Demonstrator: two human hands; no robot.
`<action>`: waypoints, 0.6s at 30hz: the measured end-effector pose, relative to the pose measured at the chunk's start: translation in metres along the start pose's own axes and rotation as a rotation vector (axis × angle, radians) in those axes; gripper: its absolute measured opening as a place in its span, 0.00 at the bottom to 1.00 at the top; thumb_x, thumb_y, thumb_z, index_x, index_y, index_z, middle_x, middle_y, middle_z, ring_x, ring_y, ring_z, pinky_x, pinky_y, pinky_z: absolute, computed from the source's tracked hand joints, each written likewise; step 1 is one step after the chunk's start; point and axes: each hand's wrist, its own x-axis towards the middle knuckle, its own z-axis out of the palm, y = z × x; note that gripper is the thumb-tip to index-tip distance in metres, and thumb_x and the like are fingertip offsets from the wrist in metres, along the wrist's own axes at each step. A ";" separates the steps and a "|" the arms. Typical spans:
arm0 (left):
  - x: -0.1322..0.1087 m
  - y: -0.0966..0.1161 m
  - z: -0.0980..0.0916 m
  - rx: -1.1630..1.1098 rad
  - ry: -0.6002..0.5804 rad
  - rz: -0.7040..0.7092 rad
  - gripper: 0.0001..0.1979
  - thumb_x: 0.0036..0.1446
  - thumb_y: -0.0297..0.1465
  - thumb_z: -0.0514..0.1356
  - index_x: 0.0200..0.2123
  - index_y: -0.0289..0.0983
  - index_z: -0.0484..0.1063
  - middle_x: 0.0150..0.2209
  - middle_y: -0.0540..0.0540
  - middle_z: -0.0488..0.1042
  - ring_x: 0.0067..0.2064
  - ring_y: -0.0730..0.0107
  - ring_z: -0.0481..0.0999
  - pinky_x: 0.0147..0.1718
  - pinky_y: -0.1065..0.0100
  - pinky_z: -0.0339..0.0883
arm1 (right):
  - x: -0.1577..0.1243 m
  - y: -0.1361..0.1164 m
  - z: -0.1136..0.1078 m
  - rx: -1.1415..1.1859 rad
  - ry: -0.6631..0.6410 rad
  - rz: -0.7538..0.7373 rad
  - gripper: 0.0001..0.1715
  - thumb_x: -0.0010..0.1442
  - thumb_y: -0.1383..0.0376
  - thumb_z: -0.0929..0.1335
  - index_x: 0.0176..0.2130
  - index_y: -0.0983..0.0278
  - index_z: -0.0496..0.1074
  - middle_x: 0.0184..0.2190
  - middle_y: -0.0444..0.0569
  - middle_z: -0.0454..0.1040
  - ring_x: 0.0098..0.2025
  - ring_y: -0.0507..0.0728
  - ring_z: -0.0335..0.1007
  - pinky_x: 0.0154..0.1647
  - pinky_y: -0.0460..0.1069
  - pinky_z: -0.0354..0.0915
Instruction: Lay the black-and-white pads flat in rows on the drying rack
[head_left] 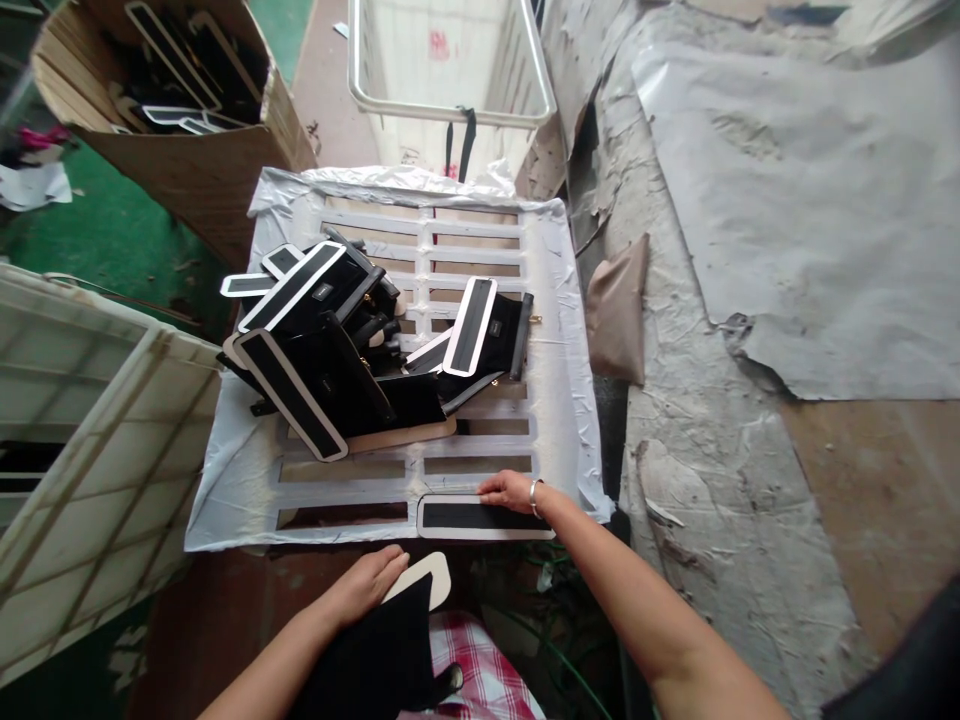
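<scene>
My left hand [375,578] is closed on the edge of a black fabric bag piece [382,650] with a cream rounded border, which hangs over my lap. At the near right of a slatted frame wrapped in white sheeting [566,400], my right hand [511,492], with a bracelet at the wrist, grips the upper edge of a long black panel with a white border [457,516]. That panel lies flat over a slot. Farther back on the frame rests a heap of black bag pieces with white-bordered panels [300,390]. Another such bag piece [495,325] lies to its right.
A cardboard box [187,160] full of similar pieces stands at the back left. A white crate [450,115] is behind the frame, and a white plastic crate [97,400] sits at the left. Along the right runs a paper-covered bench [750,300], with a brown pouch [619,310] by its edge.
</scene>
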 end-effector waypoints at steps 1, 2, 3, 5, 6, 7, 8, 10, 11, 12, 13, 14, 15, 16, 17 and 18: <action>0.008 -0.002 0.005 0.046 0.015 -0.003 0.18 0.61 0.44 0.45 0.32 0.35 0.62 0.30 0.48 0.66 0.34 0.68 0.64 0.36 0.70 0.56 | 0.000 0.000 0.000 -0.038 -0.011 -0.013 0.13 0.53 0.62 0.67 0.36 0.65 0.79 0.32 0.46 0.79 0.34 0.55 0.71 0.36 0.45 0.63; 0.015 -0.003 0.008 0.084 0.031 -0.013 0.17 0.61 0.43 0.45 0.34 0.35 0.62 0.31 0.47 0.66 0.34 0.67 0.65 0.36 0.69 0.56 | 0.001 0.000 0.000 -0.081 -0.015 -0.023 0.13 0.53 0.62 0.67 0.36 0.64 0.79 0.32 0.46 0.79 0.34 0.55 0.71 0.36 0.45 0.63; 0.021 -0.005 0.011 0.112 0.042 -0.027 0.16 0.61 0.43 0.46 0.35 0.35 0.62 0.31 0.46 0.67 0.35 0.66 0.65 0.37 0.68 0.56 | 0.001 -0.001 0.001 -0.129 -0.010 -0.033 0.13 0.54 0.62 0.67 0.37 0.63 0.79 0.33 0.46 0.79 0.35 0.55 0.71 0.37 0.46 0.63; 0.030 -0.007 0.015 0.159 0.070 -0.044 0.15 0.60 0.41 0.46 0.37 0.35 0.62 0.32 0.44 0.69 0.36 0.65 0.67 0.38 0.67 0.56 | 0.000 -0.002 0.004 -0.227 0.040 -0.049 0.13 0.56 0.61 0.66 0.39 0.61 0.78 0.35 0.48 0.79 0.36 0.56 0.71 0.38 0.47 0.62; 0.033 -0.008 0.015 0.181 0.087 -0.049 0.15 0.60 0.41 0.46 0.37 0.35 0.62 0.33 0.44 0.70 0.36 0.64 0.67 0.38 0.67 0.56 | -0.001 -0.003 0.007 -0.277 0.077 -0.056 0.14 0.58 0.61 0.65 0.40 0.61 0.78 0.36 0.49 0.78 0.37 0.57 0.71 0.38 0.48 0.62; 0.036 -0.009 0.015 0.201 0.103 -0.056 0.15 0.60 0.40 0.46 0.35 0.34 0.63 0.33 0.43 0.70 0.36 0.64 0.67 0.37 0.67 0.56 | -0.002 -0.004 0.011 -0.324 0.120 -0.062 0.15 0.59 0.60 0.65 0.41 0.61 0.77 0.36 0.50 0.78 0.38 0.58 0.70 0.38 0.48 0.61; 0.038 -0.009 0.015 0.214 0.115 -0.062 0.15 0.60 0.40 0.46 0.34 0.34 0.63 0.32 0.43 0.70 0.36 0.64 0.67 0.37 0.67 0.56 | -0.004 -0.005 0.015 -0.368 0.164 -0.067 0.15 0.60 0.60 0.64 0.42 0.60 0.77 0.36 0.52 0.77 0.38 0.58 0.70 0.38 0.49 0.61; 0.041 -0.009 0.013 0.230 0.122 -0.075 0.17 0.61 0.41 0.45 0.32 0.34 0.64 0.32 0.43 0.70 0.35 0.64 0.68 0.36 0.67 0.56 | -0.009 -0.005 0.025 -0.446 0.255 -0.078 0.16 0.62 0.59 0.63 0.42 0.60 0.76 0.35 0.53 0.75 0.37 0.58 0.69 0.36 0.50 0.60; 0.042 -0.008 0.012 0.236 0.115 -0.082 0.18 0.61 0.41 0.45 0.31 0.34 0.64 0.31 0.44 0.70 0.34 0.65 0.68 0.35 0.68 0.56 | -0.011 -0.005 0.030 -0.480 0.302 -0.086 0.16 0.62 0.59 0.62 0.42 0.60 0.76 0.35 0.53 0.75 0.36 0.58 0.68 0.36 0.50 0.60; 0.044 -0.008 0.012 0.244 0.099 -0.087 0.19 0.61 0.42 0.44 0.30 0.34 0.65 0.30 0.44 0.70 0.34 0.65 0.68 0.34 0.69 0.56 | -0.013 -0.003 0.036 -0.509 0.352 -0.097 0.17 0.63 0.59 0.61 0.43 0.60 0.76 0.35 0.53 0.74 0.36 0.58 0.67 0.36 0.50 0.59; 0.046 -0.007 0.013 0.257 0.080 -0.087 0.20 0.61 0.42 0.44 0.28 0.34 0.65 0.29 0.45 0.70 0.33 0.66 0.68 0.32 0.69 0.56 | -0.015 -0.001 0.042 -0.534 0.403 -0.109 0.17 0.64 0.60 0.61 0.44 0.60 0.75 0.36 0.54 0.74 0.37 0.59 0.67 0.37 0.51 0.59; 0.048 -0.005 0.015 0.272 0.060 -0.085 0.20 0.61 0.42 0.44 0.27 0.34 0.65 0.28 0.45 0.70 0.32 0.67 0.68 0.31 0.70 0.56 | -0.017 0.001 0.049 -0.555 0.460 -0.122 0.17 0.64 0.61 0.60 0.46 0.60 0.75 0.38 0.55 0.73 0.39 0.59 0.66 0.39 0.52 0.59; 0.049 -0.003 0.018 0.293 0.041 -0.081 0.20 0.62 0.41 0.44 0.26 0.34 0.66 0.28 0.45 0.70 0.32 0.67 0.69 0.31 0.71 0.56 | -0.018 0.005 0.055 -0.574 0.523 -0.142 0.17 0.64 0.63 0.60 0.47 0.59 0.74 0.40 0.55 0.73 0.42 0.59 0.65 0.41 0.53 0.59; 0.050 -0.001 0.021 0.321 0.030 -0.077 0.20 0.62 0.40 0.45 0.26 0.34 0.66 0.28 0.45 0.71 0.33 0.68 0.70 0.31 0.71 0.57 | -0.018 0.009 0.062 -0.590 0.589 -0.166 0.17 0.64 0.64 0.60 0.48 0.59 0.73 0.42 0.55 0.72 0.44 0.59 0.64 0.43 0.53 0.58; 0.051 0.002 0.025 0.358 0.033 -0.078 0.19 0.62 0.39 0.46 0.27 0.34 0.67 0.30 0.45 0.72 0.34 0.67 0.71 0.32 0.71 0.57 | -0.018 0.012 0.068 -0.604 0.652 -0.191 0.17 0.64 0.66 0.61 0.49 0.59 0.73 0.44 0.55 0.72 0.45 0.59 0.63 0.45 0.54 0.58; 0.051 0.006 0.029 0.402 0.047 -0.084 0.17 0.61 0.38 0.46 0.29 0.35 0.67 0.31 0.44 0.73 0.35 0.64 0.72 0.33 0.69 0.58 | -0.018 0.016 0.073 -0.614 0.706 -0.215 0.17 0.64 0.68 0.61 0.49 0.59 0.72 0.44 0.54 0.72 0.46 0.59 0.62 0.46 0.54 0.57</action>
